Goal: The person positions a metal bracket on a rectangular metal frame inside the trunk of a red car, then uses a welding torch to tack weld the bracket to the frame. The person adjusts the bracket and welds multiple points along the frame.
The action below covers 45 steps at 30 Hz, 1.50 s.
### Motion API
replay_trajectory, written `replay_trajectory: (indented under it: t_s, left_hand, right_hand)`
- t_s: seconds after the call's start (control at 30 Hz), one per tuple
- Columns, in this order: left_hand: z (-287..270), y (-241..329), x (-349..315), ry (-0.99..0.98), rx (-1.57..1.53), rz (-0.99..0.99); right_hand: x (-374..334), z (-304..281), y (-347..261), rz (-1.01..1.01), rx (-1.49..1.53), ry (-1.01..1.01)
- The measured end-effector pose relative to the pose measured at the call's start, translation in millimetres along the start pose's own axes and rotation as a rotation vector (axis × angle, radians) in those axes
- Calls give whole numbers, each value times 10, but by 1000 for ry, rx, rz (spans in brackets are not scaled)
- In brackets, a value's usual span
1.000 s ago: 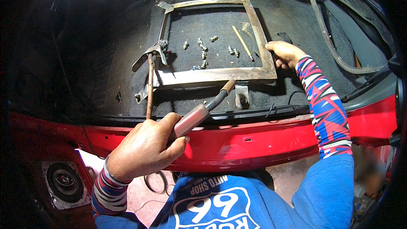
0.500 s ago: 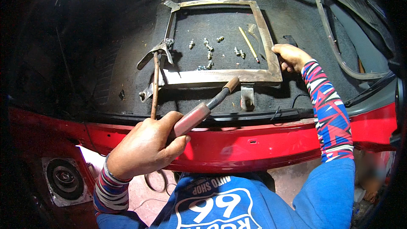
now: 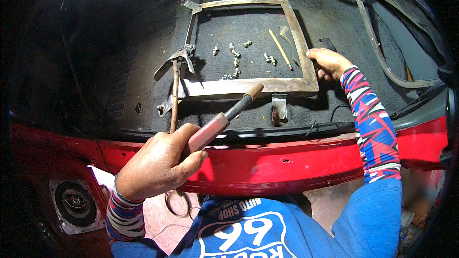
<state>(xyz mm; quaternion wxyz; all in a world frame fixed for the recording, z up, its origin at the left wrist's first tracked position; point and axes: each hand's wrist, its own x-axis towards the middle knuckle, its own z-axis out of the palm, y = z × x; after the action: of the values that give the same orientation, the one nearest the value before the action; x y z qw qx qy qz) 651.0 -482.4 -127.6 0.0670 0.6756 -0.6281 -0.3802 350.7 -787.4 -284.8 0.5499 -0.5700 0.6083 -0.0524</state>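
My left hand (image 3: 155,165) is closed around the reddish handle of a welding torch (image 3: 210,131). The torch's dark bent neck ends in a copper-coloured nozzle, which hangs over the near bar of a rectangular metal frame (image 3: 287,85). I cannot tell whether the nozzle touches the bar. At the frame's right side, my right hand (image 3: 329,64) grips the bar near its front corner, thumb on top and fingers curled at the outer edge. Across the frame's left side rests a hammer-like tool (image 3: 175,91) with a wooden handle and a curved metal head.
Several bolts with nuts (image 3: 236,53) and a yellow pencil (image 3: 281,50) lie on grey carpet (image 3: 334,24) inside the frame. A metal tab (image 3: 279,110) sticks out from the near bar. Closest to me runs a red vehicle body edge (image 3: 287,162); a round speaker (image 3: 74,203) is at lower left.
My left hand has shifted slightly left, and the torch nozzle has moved a little left and away from me. My right hand and the frame look unmoved.
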Motion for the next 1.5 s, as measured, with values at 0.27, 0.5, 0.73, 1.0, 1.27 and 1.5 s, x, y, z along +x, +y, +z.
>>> replay_trajectory:
  t_s: [0.27,0.5,0.73,1.0,1.27,1.5]
  left_hand:
    - [36,33,81,-68,45,-40]
    - [112,1,158,-18,96,89]
    - [75,140,177,-78,153,-27]
    - [72,190,182,-73,189,-24]
    - [127,201,201,-52,249,-20]
    - [167,140,210,-18,218,35]
  right_hand:
    - [80,-44,34,14,-63,-29]
    - [76,-26,23,16,-16,-22]
    - [97,-16,27,21,-6,-17]
    - [94,-38,20,9,-41,-60]
    - [124,-29,38,-18,-4,-45]
    - [121,-23,34,-11,2,-19]
